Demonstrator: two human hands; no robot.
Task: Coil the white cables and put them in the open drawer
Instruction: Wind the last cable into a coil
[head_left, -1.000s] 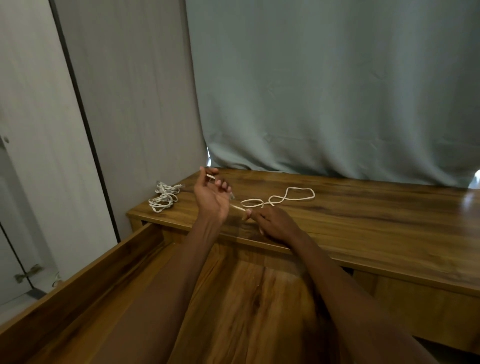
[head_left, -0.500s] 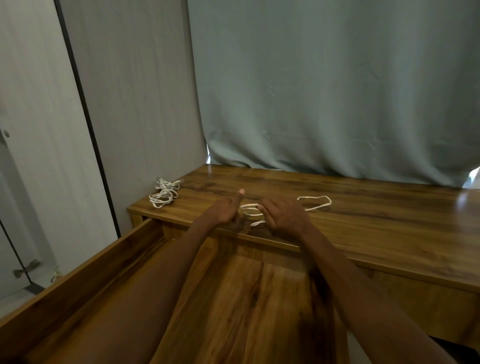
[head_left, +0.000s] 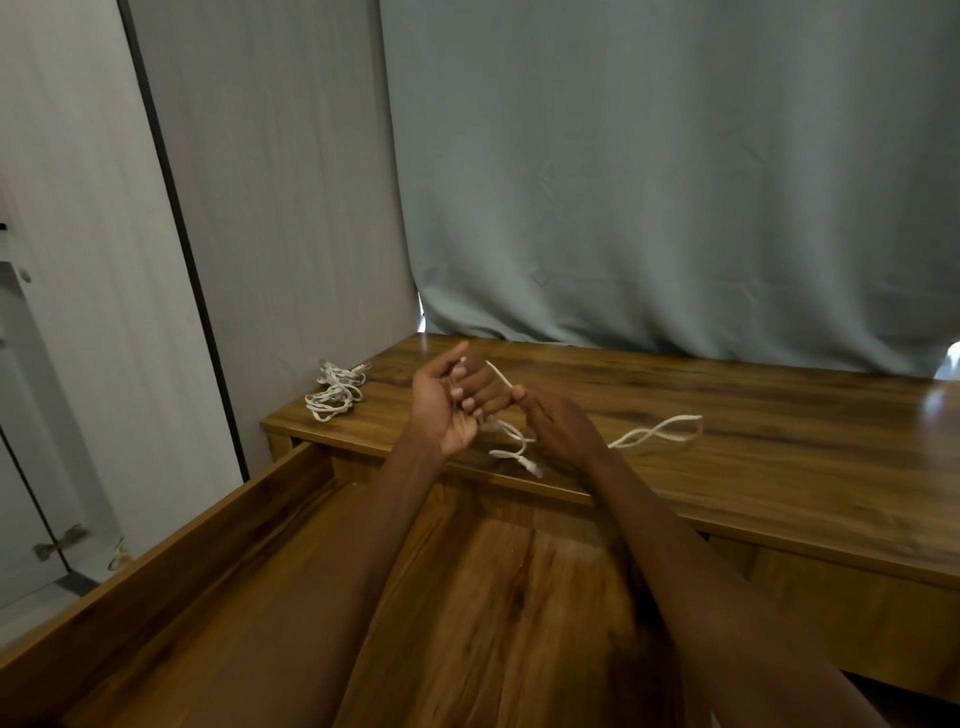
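Both hands raised over the front edge of the brown wooden desk top (head_left: 779, 441). Left hand (head_left: 449, 405) palm-up, fingers curled round a thin white cable (head_left: 501, 375). Right hand (head_left: 558, 431) pinches the same cable between thumb and finger just beside it; slack loops trail right across the desk. Connector end hangs below the hands. Second white cable bundle (head_left: 335, 392) lies at the desk's far left corner. Open wooden drawer (head_left: 171, 561) below, nearer the camera.

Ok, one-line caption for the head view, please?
Left hand and right hand wind a white cable above the open drawer; a second bundle waits on the desktop.
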